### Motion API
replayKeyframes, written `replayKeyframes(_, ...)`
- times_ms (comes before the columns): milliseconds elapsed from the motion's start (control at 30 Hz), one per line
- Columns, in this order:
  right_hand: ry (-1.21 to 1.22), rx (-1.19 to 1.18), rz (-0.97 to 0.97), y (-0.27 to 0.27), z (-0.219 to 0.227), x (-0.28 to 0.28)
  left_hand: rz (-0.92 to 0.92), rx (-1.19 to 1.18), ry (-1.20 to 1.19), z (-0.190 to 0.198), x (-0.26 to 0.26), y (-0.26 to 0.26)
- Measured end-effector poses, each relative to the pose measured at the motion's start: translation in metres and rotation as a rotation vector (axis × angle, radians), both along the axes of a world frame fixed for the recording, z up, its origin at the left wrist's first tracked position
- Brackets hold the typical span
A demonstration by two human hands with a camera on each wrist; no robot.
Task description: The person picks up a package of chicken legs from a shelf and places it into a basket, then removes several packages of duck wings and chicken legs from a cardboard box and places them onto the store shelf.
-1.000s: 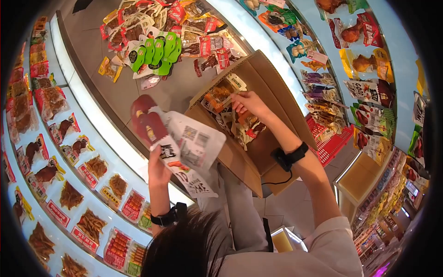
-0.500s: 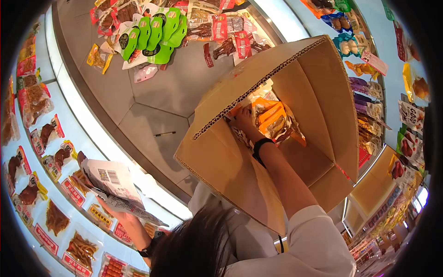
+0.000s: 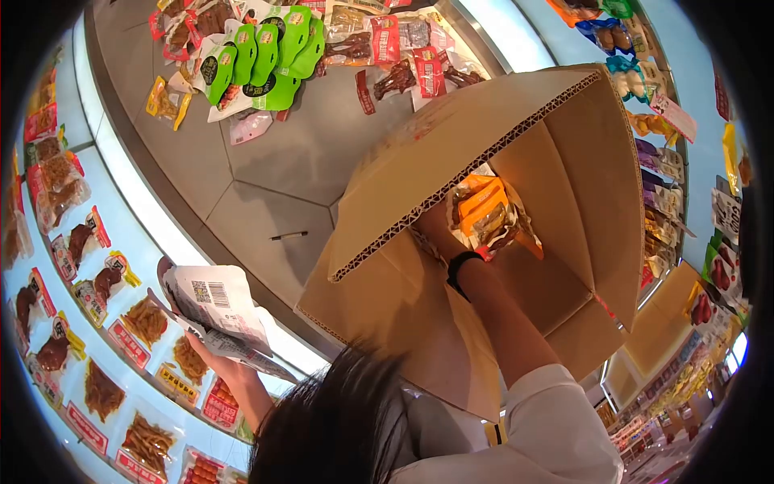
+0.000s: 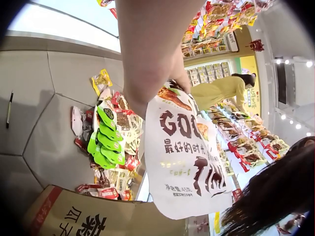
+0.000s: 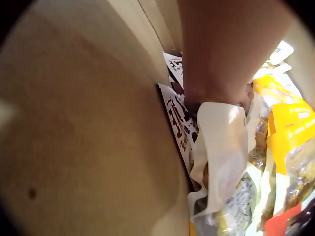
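My left hand [image 3: 219, 360] grips white snack pouches [image 3: 222, 302] beside the lit shelf at the left. In the left wrist view their printed front [image 4: 182, 152] faces the camera. My right hand [image 3: 438, 222] reaches deep into an open cardboard box [image 3: 451, 137], partly behind a raised flap. Among the bags inside, an orange snack pack [image 3: 484, 210] lies just right of that hand. The right wrist view has the fingers hidden behind a pale pouch [image 5: 224, 152], so I cannot tell what they hold. White printed pouches [image 5: 179, 118] stand along the box wall there.
Several green-topped packs [image 3: 266, 56] lie with other snack bags on the grey tiled floor [image 3: 266, 185]. A pen [image 3: 289, 235] lies near the box. Packed shelves [image 3: 105, 347] curve along the left, with more hanging packs [image 3: 661, 161] at right. A person in yellow [image 4: 216, 91] bends over a display.
My right hand has gone deeper into the box, under the flap. The left hand moved the pouches left toward the shelf, then slightly back right. The box now appears larger and farther right.
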State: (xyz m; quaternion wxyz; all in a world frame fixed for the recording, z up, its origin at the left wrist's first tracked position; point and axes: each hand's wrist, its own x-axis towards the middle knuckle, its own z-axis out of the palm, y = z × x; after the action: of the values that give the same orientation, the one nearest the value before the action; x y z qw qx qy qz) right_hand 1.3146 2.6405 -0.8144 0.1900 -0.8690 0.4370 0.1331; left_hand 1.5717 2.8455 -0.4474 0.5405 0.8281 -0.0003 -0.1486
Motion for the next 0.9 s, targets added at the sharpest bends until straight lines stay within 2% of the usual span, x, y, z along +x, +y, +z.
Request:
replayKeyframes(33, -0.011, -0.043, -0.034, -0.003, 0.006, 0.002, 0.045, -0.104, 0.079, -0.003, -0.002, 0.002)
replayKeyframes(67, -0.017, -0.081, -0.069, -0.003, 0.014, 0.003, 0.167, -0.263, 0.259, -0.003, 0.001, 0.006)
replayKeyframes(100, 0.008, 0.032, -0.092, -0.005, 0.021, 0.005, 0.323, -0.417, 0.422, -0.002, 0.003, 0.009)
replayKeyframes(167, 0.056, 0.247, -0.132, -0.022, 0.013, -0.001, 0.328, -0.553, 0.48, -0.001, 0.003, 0.01)
replayKeyframes(267, -0.123, 0.351, -0.333, -0.045, 0.02, -0.011, 0.371, -0.5, 0.491, 0.008, 0.002, 0.005)
replayKeyframes(333, -0.145, 0.679, -0.439, -0.058, 0.015, -0.021, 0.391, -0.482, 0.483, 0.012, 0.004, 0.01)
replayKeyframes(400, -0.206, 1.193, -0.563, -0.076, 0.036, -0.026, 0.374, -0.479, 0.483, 0.013, 0.006, 0.013)
replayKeyframes(433, -0.23, 1.098, -0.395, -0.057, -0.003, -0.042, 0.35, -0.482, 0.489, 0.013, 0.006, 0.014)
replayKeyframes(533, 0.07, 0.985, -0.097, -0.042, 0.076, -0.021, 0.192, -0.637, 0.599, 0.01, 0.007, 0.027)
replayKeyframes(567, 0.061, 0.875, 0.019, -0.034, 0.08, -0.022, 0.209, -0.638, 0.604, 0.014, 0.005, 0.023)
replayKeyframes(600, 0.098, 0.941, -0.037, -0.034, 0.087, -0.028, 0.227, -0.639, 0.608, 0.019, 0.003, 0.018)
replayKeyframes(667, 0.169, 1.067, -0.15, -0.039, 0.111, -0.036, 0.424, -0.499, 0.521, 0.029, -0.005, 0.001)
replayKeyframes(700, 0.202, 0.944, -0.009, -0.034, 0.124, -0.037, 0.273, -0.626, 0.581, 0.03, -0.001, 0.008)
replayKeyframes(767, 0.263, 0.687, 0.258, -0.019, 0.145, -0.036, 0.317, -0.555, 0.549, 0.039, -0.004, 0.001)
replayKeyframes(867, 0.075, 0.787, -0.142, -0.012, 0.106, -0.051, 0.31, -0.49, 0.523, 0.048, -0.003, -0.001)
replayKeyframes(900, 0.035, 0.756, -0.178, -0.014, 0.1, -0.046, 0.294, -0.479, 0.518, 0.047, -0.002, -0.001)
